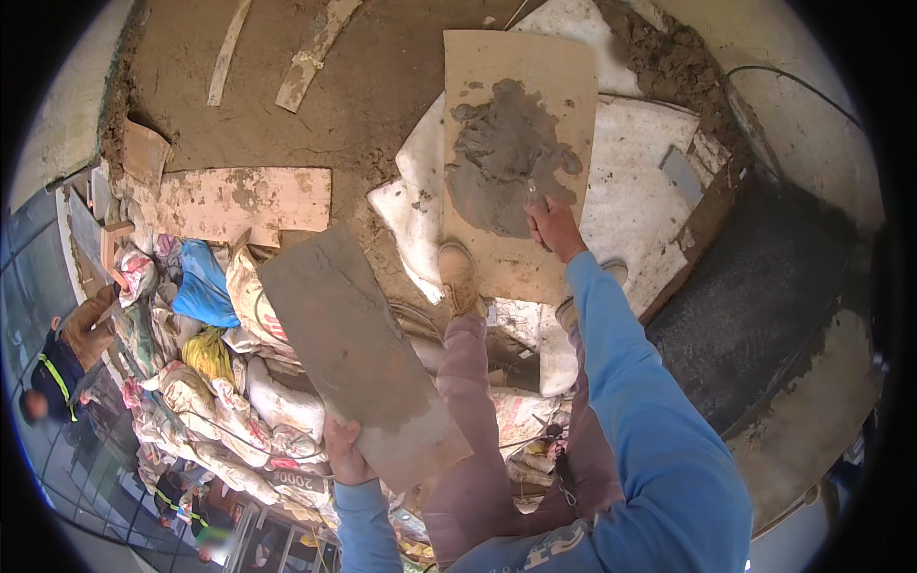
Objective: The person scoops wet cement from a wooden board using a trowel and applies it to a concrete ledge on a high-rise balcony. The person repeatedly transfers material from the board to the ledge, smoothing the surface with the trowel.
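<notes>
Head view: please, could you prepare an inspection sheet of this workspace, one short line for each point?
Surface: tan board on white sheets; muddy ground beyond.
Job's things: grey mortar heaped on the board; slab with grey coating over most of its face.
Clutter: wood strips on the ground; piled sacks at left.
Hands: left hand grips the slab's near edge; right hand closed on a tool, mostly hidden, at the mortar.
Cables: black cable at upper right.
Surroundings: person with a yellow-striped dark top at far left; others lower, small.
</notes>
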Action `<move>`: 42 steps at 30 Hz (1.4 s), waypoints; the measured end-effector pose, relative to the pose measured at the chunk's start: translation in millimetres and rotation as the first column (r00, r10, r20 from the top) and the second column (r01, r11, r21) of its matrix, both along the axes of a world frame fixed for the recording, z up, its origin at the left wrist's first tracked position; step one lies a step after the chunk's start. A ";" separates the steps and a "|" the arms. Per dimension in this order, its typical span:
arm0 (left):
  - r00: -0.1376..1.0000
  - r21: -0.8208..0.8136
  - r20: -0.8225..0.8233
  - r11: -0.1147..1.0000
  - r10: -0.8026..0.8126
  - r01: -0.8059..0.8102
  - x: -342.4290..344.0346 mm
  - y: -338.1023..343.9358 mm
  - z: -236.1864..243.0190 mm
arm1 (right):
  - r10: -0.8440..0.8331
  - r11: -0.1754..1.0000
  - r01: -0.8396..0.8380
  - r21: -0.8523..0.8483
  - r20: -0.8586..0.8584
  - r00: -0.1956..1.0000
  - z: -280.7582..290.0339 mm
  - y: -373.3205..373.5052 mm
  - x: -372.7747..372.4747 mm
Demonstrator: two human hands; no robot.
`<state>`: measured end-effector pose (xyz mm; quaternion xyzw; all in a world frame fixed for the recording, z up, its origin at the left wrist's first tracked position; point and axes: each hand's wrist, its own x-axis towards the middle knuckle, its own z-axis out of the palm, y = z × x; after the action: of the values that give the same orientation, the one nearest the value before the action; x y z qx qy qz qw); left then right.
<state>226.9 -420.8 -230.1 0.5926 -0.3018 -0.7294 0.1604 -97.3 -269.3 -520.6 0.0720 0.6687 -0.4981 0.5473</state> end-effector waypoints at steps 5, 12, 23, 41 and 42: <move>0.969 -0.023 -0.217 0.993 -0.120 0.118 -48.3 11.8 -9.5 | 0.022 0.997 -0.030 -0.074 -0.117 0.993 215.1 31.9 0.2; 0.860 -0.142 -0.483 0.984 -0.165 0.109 -166.9 41.9 102.1 | 0.103 0.972 -0.225 -0.065 -0.744 0.660 480.2 36.1 47.5; 0.535 -0.067 -0.835 0.988 -0.132 0.138 -207.5 80.6 274.0 | 0.030 0.961 -0.256 -0.103 -0.883 0.468 678.0 107.5 106.5; 0.435 -0.227 -0.863 0.966 -0.257 0.122 -176.2 153.6 405.6 | -0.124 0.915 -0.365 -0.172 -0.981 0.151 796.2 192.2 113.3; 0.442 -0.245 -0.858 0.965 -0.262 0.097 -176.8 154.4 400.8 | -0.179 0.910 -0.347 -0.229 -0.969 0.170 790.4 180.6 116.1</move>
<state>50.1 -266.4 170.7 0.0785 -0.2932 -0.9163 0.2615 18.8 -88.7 269.8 -0.4167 0.7461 -0.5191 0.0174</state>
